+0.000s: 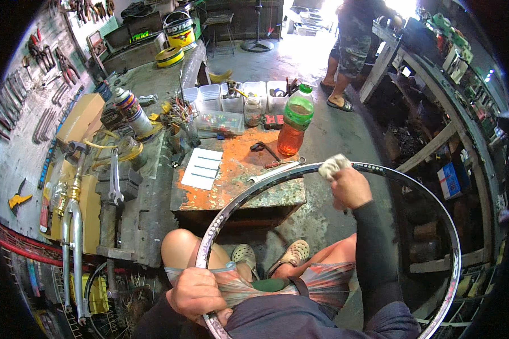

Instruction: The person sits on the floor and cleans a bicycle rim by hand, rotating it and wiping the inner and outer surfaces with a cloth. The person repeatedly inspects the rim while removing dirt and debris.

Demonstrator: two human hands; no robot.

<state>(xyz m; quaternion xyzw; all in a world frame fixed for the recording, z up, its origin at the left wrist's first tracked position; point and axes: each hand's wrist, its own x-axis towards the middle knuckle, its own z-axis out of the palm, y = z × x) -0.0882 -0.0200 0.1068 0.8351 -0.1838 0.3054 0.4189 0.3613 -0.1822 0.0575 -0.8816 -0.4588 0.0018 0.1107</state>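
A bare bicycle rim point(454, 248), black and white with no spokes, stands tilted in front of me over my lap. At its lower left, my left hand point(199, 296) is closed round the rim. My right hand point(350, 189) grips a crumpled whitish rag point(335, 167) and presses it at the rim's far top edge. Just beyond the rim, a combination wrench point(277, 170) lies at the edge of an orange, paint-worn low table point(237, 195). The fingers under the rag are partly hidden.
On the table stand a bottle of red liquid point(291, 127), a white sheet point(202, 168) and plastic bins point(209, 99). Left is a bench with a vise point(119, 183), a spray can point(131, 110) and a silver fork point(73, 226). A person point(348, 51) stands far right beside wooden shelving point(430, 147).
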